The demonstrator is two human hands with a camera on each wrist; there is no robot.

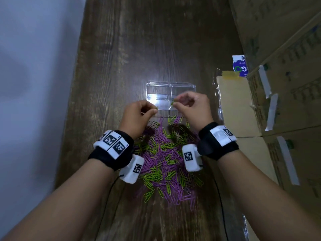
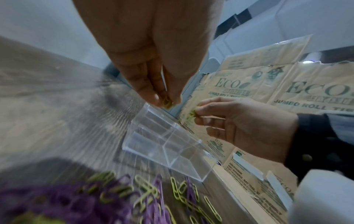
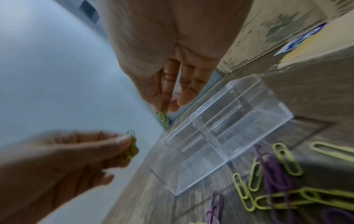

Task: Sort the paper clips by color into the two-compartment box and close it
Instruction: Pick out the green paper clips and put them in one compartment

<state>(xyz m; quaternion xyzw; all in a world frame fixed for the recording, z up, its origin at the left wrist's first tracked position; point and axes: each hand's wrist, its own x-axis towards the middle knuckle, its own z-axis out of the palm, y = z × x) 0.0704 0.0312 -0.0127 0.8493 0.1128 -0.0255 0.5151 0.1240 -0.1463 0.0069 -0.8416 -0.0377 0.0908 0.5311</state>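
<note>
We see the clear box (image 1: 171, 96) standing open on the dark wooden desk (image 1: 121, 49), with a middle wall that divides it into two compartments; both compartments look empty. Its lid part lies flat toward the far side. Just in front of the near edge of the box lies the pile of paper clips (image 1: 165, 159), green and purple ones mixed together, and the nearest clips almost touch the box wall.

Our left hand (image 1: 139, 113) is above the near left corner of the box, and its thumb and fingers pinch some green clips (image 2: 167, 101). Our right hand (image 1: 192, 106) is above the right compartment and pinches a second green bunch (image 2: 192, 114) between thumb and forefinger, with the other fingers curled. The two hands are near each other but do not touch, and both are held in the air over the box.

To the left of the box the desk stays bare up to its left edge, and beyond the box there is a long free strip of wood. On the right the room is narrow: cardboard cartons (image 1: 286, 84) stand along the desk edge, a brown envelope (image 1: 234, 105) lies between them and the box, and a blue and white label (image 1: 240, 66) is behind the envelope.
</note>
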